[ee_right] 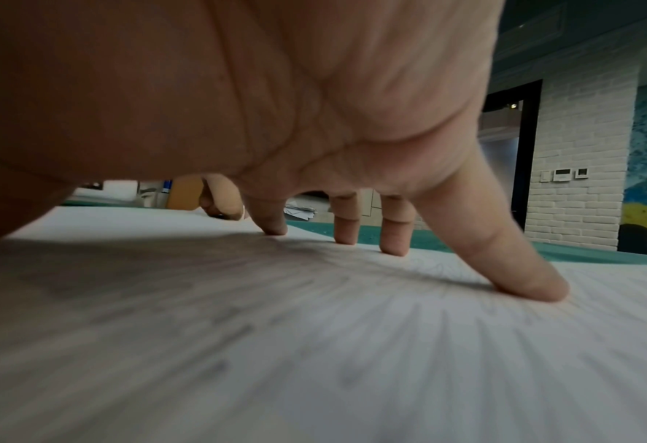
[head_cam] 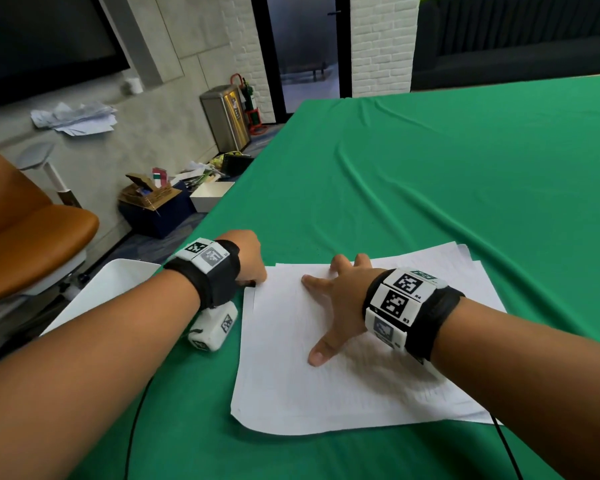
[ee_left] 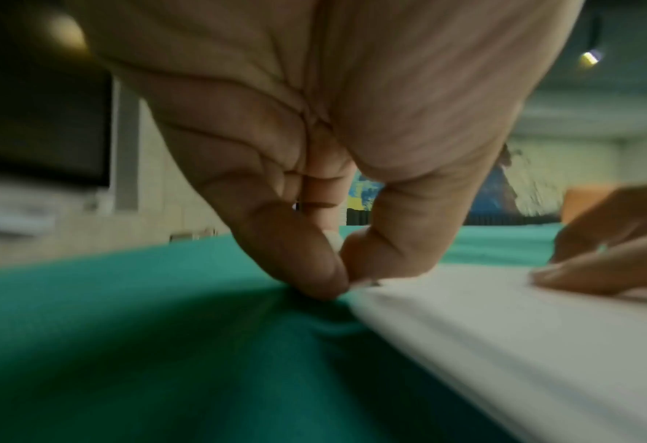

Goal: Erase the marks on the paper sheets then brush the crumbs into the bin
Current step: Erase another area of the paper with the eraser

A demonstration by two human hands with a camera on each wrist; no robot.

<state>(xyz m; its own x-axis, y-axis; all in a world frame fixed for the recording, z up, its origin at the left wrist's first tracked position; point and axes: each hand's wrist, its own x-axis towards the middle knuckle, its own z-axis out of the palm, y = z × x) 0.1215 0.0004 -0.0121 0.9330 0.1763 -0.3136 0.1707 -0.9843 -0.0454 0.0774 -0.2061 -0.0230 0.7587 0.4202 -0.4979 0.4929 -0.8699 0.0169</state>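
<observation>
**Pinching at the corner of the top sheet**

Nearest me, the paper sheets [head_cam: 326,368] lie in a loose stack on the green tablecloth [head_cam: 430,174], edges fanned out of line toward the far right. They look thin and limp, the kind of thing that slides and buckles under rubbing, so I'd judge they need pinning flat close to wherever the work goes on.

The right hand [head_cam: 340,303] does just that: fingers spread wide and straight, tips pressed down on the top sheet, holding nothing.

Just beyond, at the stack's far left corner, the left hand [head_cam: 248,259] is bunched, thumb and forefinger pinched together right where paper meets cloth. Something small and dark shows at the fingertips [ee_left: 314,278]; I cannot tell whether it is an eraser or only the sheet's corner.

A white bin [head_cam: 108,289] sits off the table's left edge, close to the left forearm, handy for crumbs. Any marks on the paper are too faint to make out.
</observation>
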